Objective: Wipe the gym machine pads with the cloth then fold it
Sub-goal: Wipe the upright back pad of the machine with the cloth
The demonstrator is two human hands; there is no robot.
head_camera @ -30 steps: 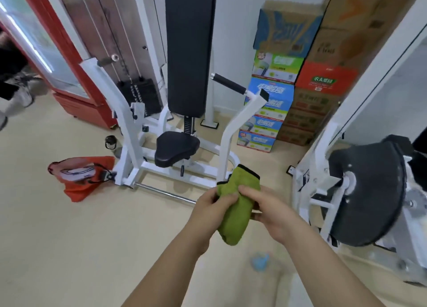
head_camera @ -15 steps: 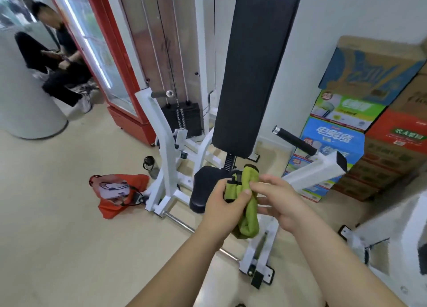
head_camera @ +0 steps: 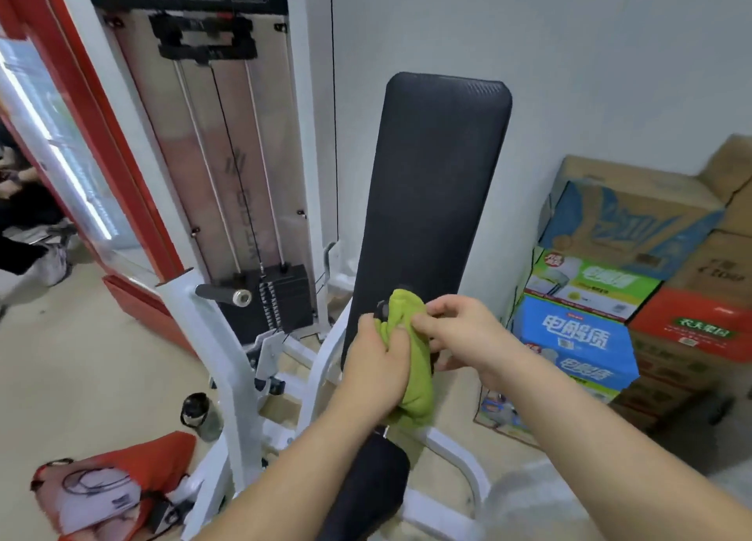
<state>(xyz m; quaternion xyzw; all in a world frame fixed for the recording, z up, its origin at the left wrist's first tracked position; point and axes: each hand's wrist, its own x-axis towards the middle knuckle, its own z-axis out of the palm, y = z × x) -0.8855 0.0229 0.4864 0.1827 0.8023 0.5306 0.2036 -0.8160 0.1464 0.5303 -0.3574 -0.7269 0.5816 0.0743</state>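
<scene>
Two hands hold a green cloth (head_camera: pixel 411 361) before a black back pad (head_camera: pixel 431 182).
Left hand (head_camera: pixel 376 371) wraps it with curled fingers; right hand (head_camera: pixel 464 335) pinches its upper edge.

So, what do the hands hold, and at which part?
Both hold the green cloth: left hand grips its middle, right hand pinches its upper part.

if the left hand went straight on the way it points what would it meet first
Probably the lower black back pad, just behind the green cloth the left hand grips; depth is unclear.
</scene>
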